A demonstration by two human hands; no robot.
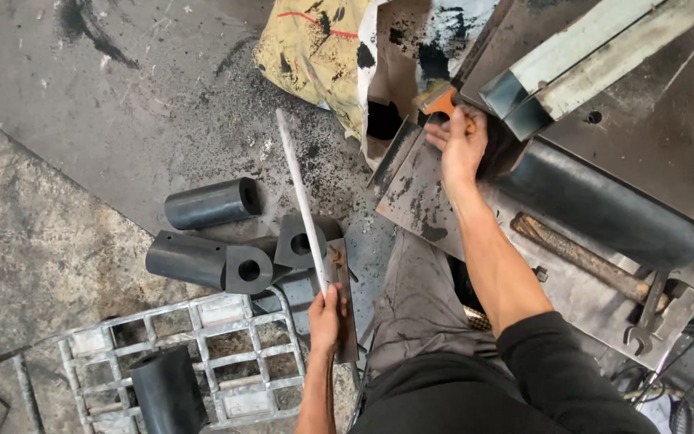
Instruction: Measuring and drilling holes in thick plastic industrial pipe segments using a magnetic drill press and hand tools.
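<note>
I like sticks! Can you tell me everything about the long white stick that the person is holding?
The stick is a long, thin, pale grey-white rod that looks like metal, straight and smudged. The left hand grips its near end, and it slants up and away over the dark floor. It crosses in front of the black rollers with holes through them.

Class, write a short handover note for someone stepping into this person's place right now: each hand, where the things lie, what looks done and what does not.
Left hand: closed around the lower end of a long pale rod, which slants up and away over the floor.
Right hand: reaching to the bench edge, fingers on an orange-handled tool; the grip itself is hidden.
Black rubber cylinders lie on the floor beside the rod; another stands on the metal grate.
A hammer and a wrench lie on the bench.
Done or left: cannot tell; the rod touches no cylinder.
</note>
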